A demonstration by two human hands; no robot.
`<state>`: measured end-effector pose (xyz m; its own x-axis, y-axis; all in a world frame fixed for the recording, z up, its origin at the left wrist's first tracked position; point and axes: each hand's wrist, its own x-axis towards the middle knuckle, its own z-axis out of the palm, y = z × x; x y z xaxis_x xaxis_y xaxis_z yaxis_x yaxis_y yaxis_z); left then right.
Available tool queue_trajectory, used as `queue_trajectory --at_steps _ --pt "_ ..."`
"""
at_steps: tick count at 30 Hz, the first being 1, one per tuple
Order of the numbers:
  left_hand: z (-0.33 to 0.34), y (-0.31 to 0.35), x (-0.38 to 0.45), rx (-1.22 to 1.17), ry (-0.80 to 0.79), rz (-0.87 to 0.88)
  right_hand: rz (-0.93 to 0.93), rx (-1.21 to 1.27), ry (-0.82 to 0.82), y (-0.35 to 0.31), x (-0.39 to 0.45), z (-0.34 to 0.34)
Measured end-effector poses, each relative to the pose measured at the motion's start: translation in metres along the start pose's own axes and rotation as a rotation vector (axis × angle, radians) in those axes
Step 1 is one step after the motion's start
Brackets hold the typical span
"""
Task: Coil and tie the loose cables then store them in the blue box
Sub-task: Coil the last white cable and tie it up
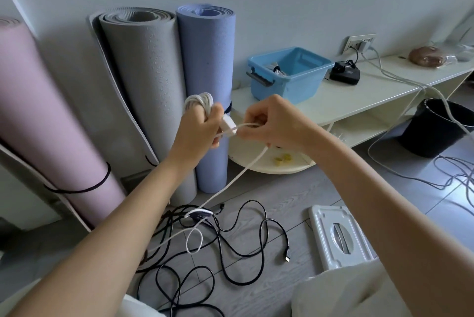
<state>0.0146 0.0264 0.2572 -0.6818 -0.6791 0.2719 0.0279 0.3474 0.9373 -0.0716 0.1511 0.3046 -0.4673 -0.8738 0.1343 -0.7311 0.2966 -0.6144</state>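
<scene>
My left hand (200,126) grips a bundle of white cable coils (198,101), with a white inline block (229,124) poking out beside the thumb. My right hand (266,123) pinches the same white cable (241,171) just right of that block. The loose end runs down to the floor and ends in a small loop. Tangled black cables (230,242) lie on the grey floor below, one with a USB plug (287,256). The blue box (289,72) stands on the cream shelf behind my hands and holds a tied cable bundle (278,70).
Three rolled mats, pink (46,121), grey (151,85) and blue (207,80), lean on the wall at left. The box's white lid (338,237) lies on the floor at right. A black bin (436,128), grey trailing cables (451,178) and a black charger (345,72) are to the right.
</scene>
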Motion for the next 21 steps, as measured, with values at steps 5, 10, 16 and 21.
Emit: queue_trajectory --at_steps 5,10,16,21 --pt "-0.012 -0.019 0.002 0.15 -0.029 -0.096 -0.041 -0.218 0.269 0.008 0.008 -0.013" --pt "-0.011 -0.002 0.005 0.163 -0.143 -0.103 0.033 -0.094 0.681 0.012 0.015 -0.038" --pt "-0.012 0.002 0.003 0.074 -0.467 -0.223 0.156 0.504 0.944 0.013 0.025 -0.048" --pt "-0.011 0.001 -0.006 0.041 -0.663 -0.318 0.448 0.175 0.076 0.027 0.029 -0.003"
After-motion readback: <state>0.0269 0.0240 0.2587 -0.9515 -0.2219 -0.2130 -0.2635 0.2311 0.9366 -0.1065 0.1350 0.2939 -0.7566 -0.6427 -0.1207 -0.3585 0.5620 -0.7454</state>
